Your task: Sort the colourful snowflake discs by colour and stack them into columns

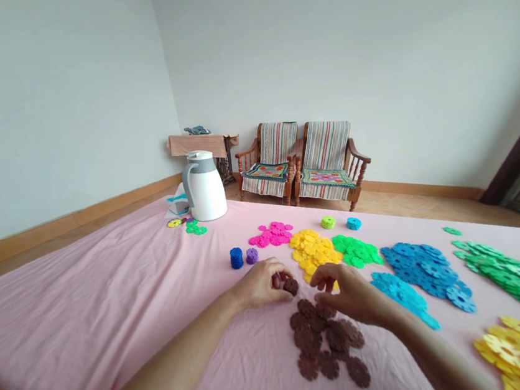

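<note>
My left hand [266, 283] is curled round a few brown discs [290, 286], just behind a loose pile of brown flower-shaped discs [326, 338]. To its right, my right hand [346, 288] hovers over the back of that pile with fingers bent and apart, and nothing shows between them. A heap of yellow discs [313, 251] lies beyond my right hand. Behind my left hand stand a dark blue stack [236, 258] and a purple stack [252, 256].
Pink discs [271, 234], green discs [356, 250], blue discs [425, 269] and more heaps spread across the pink cloth [126, 298]. A white jug [207, 188] stands at the back left, near a small box [178, 203]. Two wooden chairs [324, 162] are beyond the cloth.
</note>
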{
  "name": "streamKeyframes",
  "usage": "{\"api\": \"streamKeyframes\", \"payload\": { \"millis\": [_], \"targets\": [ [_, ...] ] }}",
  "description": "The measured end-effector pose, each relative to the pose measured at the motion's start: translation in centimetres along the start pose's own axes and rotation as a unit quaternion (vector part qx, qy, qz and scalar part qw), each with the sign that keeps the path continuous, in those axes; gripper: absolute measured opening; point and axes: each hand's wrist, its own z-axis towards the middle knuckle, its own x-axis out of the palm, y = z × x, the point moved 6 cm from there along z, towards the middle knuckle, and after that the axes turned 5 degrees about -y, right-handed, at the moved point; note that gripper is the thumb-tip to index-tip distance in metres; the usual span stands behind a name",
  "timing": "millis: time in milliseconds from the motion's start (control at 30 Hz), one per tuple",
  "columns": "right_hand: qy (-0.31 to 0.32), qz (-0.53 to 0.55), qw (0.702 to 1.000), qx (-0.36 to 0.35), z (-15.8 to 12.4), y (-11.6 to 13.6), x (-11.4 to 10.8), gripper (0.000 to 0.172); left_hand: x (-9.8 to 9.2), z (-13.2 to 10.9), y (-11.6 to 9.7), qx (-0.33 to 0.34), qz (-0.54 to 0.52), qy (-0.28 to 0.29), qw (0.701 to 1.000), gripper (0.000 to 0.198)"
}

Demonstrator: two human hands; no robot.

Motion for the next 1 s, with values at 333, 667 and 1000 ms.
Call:
{"api": "streamKeyframes", "payload": {
  "millis": [333, 667, 1000],
  "targets": [
    [0.11, -0.019, 0.993, -0.049, -1.4, -0.7, 0.7, 0.029, 0.0, -0.1, 0.2, -0.004, 0.006, -0.004, 1.0, 0.029],
    [0.061, 0.006, 0.997, -0.047, -1.0, 0.6, 0.7, 0.017, 0.0, 0.0, 0.0, 0.003, 0.001, 0.001, 1.0, 0.025],
    [-0.107, 0.166, 0.978, 0.071, 2.5, -0.2, 3.0, 0.005, 0.2, -0.1, 0.2, -0.013, -0.022, -0.001, 1.0, 0.029]
  ]
}}
